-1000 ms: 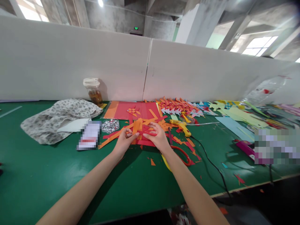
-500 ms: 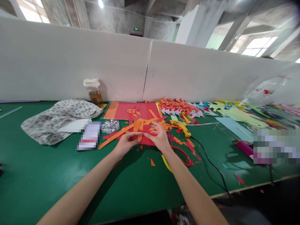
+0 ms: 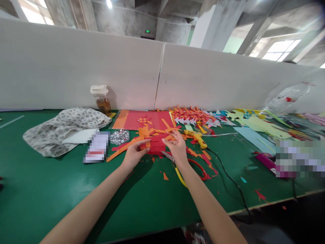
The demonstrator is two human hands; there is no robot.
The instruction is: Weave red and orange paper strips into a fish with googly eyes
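Between my two hands are red paper strips (image 3: 157,143), crossed near their left end by upright orange strips (image 3: 144,133). My left hand (image 3: 134,154) pinches the left end where red and orange meet. At the right end, my right hand (image 3: 177,146) has its thumb and fingers closed on the red strips. Loose orange strips (image 3: 124,148) lie behind and to the left. Scissors (image 3: 180,176) with red and yellow handles rest partly under my right hand and wrist.
A yellow glue gun (image 3: 196,137) with a black cable lies to the right. Leftward are a phone (image 3: 98,147), a bag of googly eyes (image 3: 120,136), a patterned cloth (image 3: 58,132) and a lidded cup (image 3: 101,100). Folded paper fish (image 3: 190,115) are piled by the partition.
My right hand has moved slightly right and up, away from my left hand. The red strips between them show more fully, and the upright orange strips have shifted left. The scissor blades are now visible.
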